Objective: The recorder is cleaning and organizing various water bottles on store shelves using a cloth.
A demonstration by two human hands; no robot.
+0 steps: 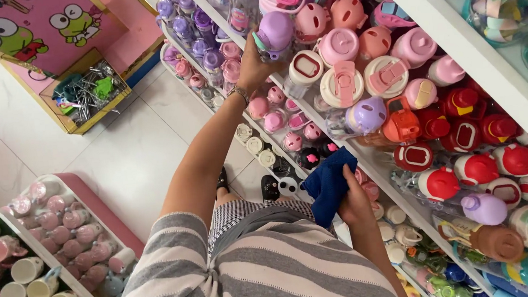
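Note:
My left hand (pixel 252 65) reaches out to the shelf and grips a clear bottle with a purple lid (pixel 275 32), among several other lidded bottles. A thin bracelet sits on that wrist. My right hand (pixel 354 202) stays close to my body and holds a dark blue cloth (pixel 328 185) in front of the lower shelf rows. My grey-and-white striped shirt fills the bottom of the view.
White shelves (pixel 460 39) on the right hold several pink, purple, red and white bottles. A low white rack (pixel 55 188) of pink and cream cups stands at the left. A pink box with cartoon frogs (pixel 39 28) and a tray of clips (pixel 87 91) lie on the tiled floor.

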